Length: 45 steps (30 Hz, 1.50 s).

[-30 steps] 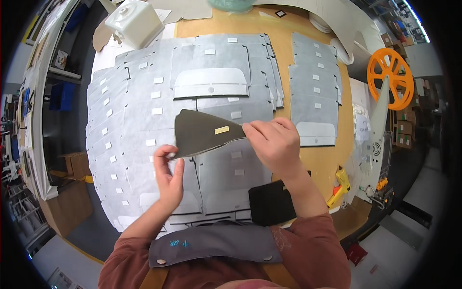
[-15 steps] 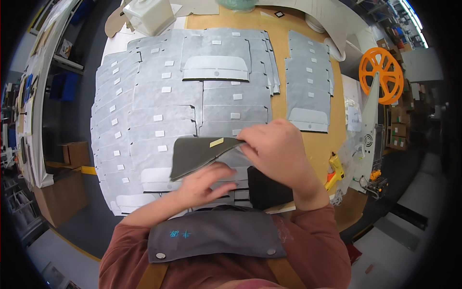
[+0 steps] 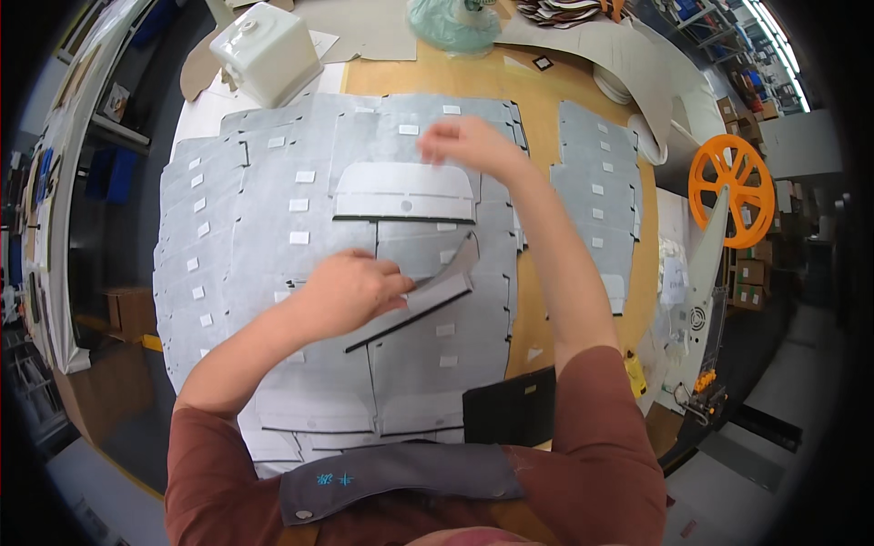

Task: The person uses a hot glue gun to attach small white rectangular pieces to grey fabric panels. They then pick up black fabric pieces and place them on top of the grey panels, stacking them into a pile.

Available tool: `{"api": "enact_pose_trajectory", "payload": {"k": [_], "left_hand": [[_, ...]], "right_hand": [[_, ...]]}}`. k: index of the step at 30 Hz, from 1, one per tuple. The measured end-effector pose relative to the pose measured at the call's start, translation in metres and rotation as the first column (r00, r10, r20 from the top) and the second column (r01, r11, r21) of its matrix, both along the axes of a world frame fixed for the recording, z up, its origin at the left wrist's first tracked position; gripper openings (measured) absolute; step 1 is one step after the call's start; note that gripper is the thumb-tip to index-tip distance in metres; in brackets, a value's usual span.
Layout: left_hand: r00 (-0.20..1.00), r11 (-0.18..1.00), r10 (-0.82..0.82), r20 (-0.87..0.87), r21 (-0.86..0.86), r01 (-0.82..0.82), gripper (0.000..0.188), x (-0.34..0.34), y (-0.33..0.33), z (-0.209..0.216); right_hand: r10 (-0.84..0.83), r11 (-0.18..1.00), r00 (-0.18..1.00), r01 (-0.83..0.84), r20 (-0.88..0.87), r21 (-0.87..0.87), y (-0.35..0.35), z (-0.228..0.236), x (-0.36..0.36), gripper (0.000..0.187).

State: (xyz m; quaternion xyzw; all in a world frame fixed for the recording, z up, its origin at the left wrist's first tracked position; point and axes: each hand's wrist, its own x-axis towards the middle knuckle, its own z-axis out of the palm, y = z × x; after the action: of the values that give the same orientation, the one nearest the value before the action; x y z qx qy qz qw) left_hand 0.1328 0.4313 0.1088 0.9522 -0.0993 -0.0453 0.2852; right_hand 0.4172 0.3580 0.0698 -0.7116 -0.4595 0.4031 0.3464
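My left hand [image 3: 355,289] is closed on a light grey sheet panel [image 3: 414,309] with a black edge strip. The panel is tilted, and one end curls up. Flat grey panels with small white labels lie beneath it in overlapping rows. Farther up, my right hand [image 3: 466,146] is raised over them, just right of a white label [image 3: 409,130]; its fingers are bent and blurred, so a grip cannot be told. Below that hand lies a panel with a white flap [image 3: 405,193]. A dark panel [image 3: 505,411] with a yellow label rests at the lower right.
More grey panels [image 3: 596,205] are laid along the right of the wooden table [image 3: 537,328]. A white container [image 3: 266,56] and a green plastic bag [image 3: 452,25] stand at the back. An orange spoked reel [image 3: 731,191] and a yellow tool [image 3: 635,373] are at the right edge.
The dark panel with the yellow label has left my hands and lies at the lower right. My right hand has moved away from me; my left now grips a grey panel. The view has shifted.
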Motion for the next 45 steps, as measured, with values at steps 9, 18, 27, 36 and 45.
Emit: {"api": "enact_pose_trajectory", "payload": {"k": [9, 18, 27, 36, 45], "left_hand": [[0.992, 0.991, -0.128, -0.017, -0.046, 0.127, 0.026, 0.021, 0.008, -0.011], [0.990, 0.988, -0.115, -0.078, 0.098, 0.123, 0.031, 0.007, 0.003, -0.020], [1.000, 0.985, -0.018, -0.021, 0.171, 0.021, 0.039, -0.015, -0.011, 0.001], [0.940, 0.967, 0.144, 0.310, 0.157, -0.201, 0.033, -0.044, -0.027, 0.030], [0.943, 0.948, 0.248, 0.224, 0.146, -0.284, 0.020, -0.105, -0.075, 0.096]], "right_hand": [[-0.095, 0.985, 0.912, 0.144, 0.398, -0.096, 0.082, -0.109, 0.072, 0.024], [0.003, 0.976, 0.889, 0.098, 0.458, -0.196, 0.092, -0.110, 0.076, 0.020], [-0.230, 0.965, 0.694, 0.069, 0.682, 0.254, 0.065, -0.095, 0.046, 0.010], [-0.238, 0.847, 0.475, -0.325, 0.847, 0.421, -0.029, 0.033, -0.084, 0.012], [-0.160, 0.838, 0.701, -0.276, 0.695, 0.471, -0.157, 0.089, -0.229, 0.011]]}}
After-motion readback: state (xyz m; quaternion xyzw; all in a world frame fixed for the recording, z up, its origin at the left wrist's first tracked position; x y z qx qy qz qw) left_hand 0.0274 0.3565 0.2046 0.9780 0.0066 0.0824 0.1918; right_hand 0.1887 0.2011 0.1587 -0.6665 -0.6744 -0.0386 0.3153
